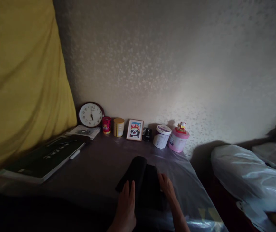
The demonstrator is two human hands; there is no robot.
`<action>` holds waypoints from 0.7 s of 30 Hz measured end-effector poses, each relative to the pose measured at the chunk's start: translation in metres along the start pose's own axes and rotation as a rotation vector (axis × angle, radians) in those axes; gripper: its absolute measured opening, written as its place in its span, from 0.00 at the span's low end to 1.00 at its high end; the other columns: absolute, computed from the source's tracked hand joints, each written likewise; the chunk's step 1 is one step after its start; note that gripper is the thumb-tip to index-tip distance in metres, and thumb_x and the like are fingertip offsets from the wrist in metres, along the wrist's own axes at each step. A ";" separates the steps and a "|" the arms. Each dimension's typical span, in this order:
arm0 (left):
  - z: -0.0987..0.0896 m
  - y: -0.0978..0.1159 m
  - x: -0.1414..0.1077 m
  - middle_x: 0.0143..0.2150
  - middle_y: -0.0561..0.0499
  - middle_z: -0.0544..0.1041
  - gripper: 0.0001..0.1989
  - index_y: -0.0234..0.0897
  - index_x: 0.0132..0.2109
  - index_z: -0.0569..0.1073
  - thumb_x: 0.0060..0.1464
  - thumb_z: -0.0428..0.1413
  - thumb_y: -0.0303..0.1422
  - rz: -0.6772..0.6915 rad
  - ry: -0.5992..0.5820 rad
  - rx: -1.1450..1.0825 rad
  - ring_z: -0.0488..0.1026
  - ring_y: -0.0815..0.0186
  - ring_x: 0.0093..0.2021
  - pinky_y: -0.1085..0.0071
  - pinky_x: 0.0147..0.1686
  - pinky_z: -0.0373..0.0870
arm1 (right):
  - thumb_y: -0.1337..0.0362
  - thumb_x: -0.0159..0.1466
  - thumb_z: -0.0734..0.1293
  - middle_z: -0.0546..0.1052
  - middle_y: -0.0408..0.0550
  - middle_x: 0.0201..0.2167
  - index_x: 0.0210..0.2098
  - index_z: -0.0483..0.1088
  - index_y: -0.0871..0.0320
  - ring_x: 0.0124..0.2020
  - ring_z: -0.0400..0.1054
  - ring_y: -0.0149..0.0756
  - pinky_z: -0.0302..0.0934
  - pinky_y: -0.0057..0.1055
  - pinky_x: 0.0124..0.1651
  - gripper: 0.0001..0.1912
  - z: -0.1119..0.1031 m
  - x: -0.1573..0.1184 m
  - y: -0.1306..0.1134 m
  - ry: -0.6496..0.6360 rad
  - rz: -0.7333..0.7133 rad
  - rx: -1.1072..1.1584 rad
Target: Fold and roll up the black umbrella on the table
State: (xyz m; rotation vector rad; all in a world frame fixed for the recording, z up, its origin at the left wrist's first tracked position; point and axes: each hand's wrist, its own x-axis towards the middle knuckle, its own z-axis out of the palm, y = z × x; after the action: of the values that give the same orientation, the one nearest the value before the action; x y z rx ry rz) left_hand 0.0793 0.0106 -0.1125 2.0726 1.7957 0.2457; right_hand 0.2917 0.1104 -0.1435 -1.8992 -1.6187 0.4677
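Observation:
A dark black cloth (141,175), folded or rolled over on its left part, lies near the front of the table. My left hand (127,206) rests on the lower left of that cloth, its fingers stretched out along the fold. At the cloth's right edge, my right hand (167,187) has its fingers curled in and pressed on the border. The lower part of the cloth fades into shadow, so its full shape and exact kind cannot be made out.
Along the wall stand a round clock (91,115), a red can (106,125), a yellow tin (118,127), a panda picture frame (135,130), a white tub (162,137) and a pink tub (178,140). A green board (47,158) lies left; white plastic bags (246,174) sit right.

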 end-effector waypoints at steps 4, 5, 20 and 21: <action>0.004 -0.002 0.000 0.67 0.33 0.40 0.43 0.27 0.64 0.40 0.39 0.45 0.16 -0.003 0.038 -0.037 0.41 0.52 0.66 0.58 0.62 0.47 | 0.53 0.60 0.55 0.78 0.53 0.36 0.37 0.74 0.60 0.39 0.72 0.42 0.61 0.31 0.40 0.22 0.001 -0.006 -0.011 0.041 0.024 0.071; 0.005 -0.002 -0.001 0.66 0.33 0.41 0.43 0.27 0.65 0.40 0.39 0.45 0.16 -0.001 0.048 -0.036 0.42 0.52 0.66 0.58 0.61 0.48 | 0.52 0.59 0.55 0.78 0.53 0.36 0.37 0.74 0.60 0.40 0.72 0.43 0.61 0.32 0.40 0.22 0.000 -0.006 -0.014 0.046 0.024 0.106; 0.012 -0.009 0.006 0.66 0.31 0.46 0.47 0.25 0.64 0.41 0.35 0.49 0.18 0.018 0.132 -0.054 0.49 0.52 0.64 0.62 0.59 0.52 | 0.47 0.52 0.60 0.79 0.51 0.28 0.28 0.76 0.60 0.34 0.72 0.46 0.61 0.33 0.35 0.24 -0.016 -0.019 -0.006 0.058 0.021 0.315; 0.013 -0.009 0.006 0.66 0.31 0.45 0.47 0.25 0.64 0.41 0.35 0.49 0.17 0.015 0.137 -0.046 0.49 0.52 0.64 0.61 0.59 0.52 | 0.46 0.51 0.61 0.79 0.50 0.27 0.28 0.76 0.61 0.34 0.71 0.46 0.61 0.33 0.34 0.24 -0.018 -0.019 -0.010 0.037 0.017 0.351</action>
State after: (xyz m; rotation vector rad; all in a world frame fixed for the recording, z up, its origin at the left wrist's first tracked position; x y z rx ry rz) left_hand 0.0774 0.0152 -0.1286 2.0822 1.8350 0.4395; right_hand 0.2913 0.0889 -0.1258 -1.6483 -1.3920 0.6715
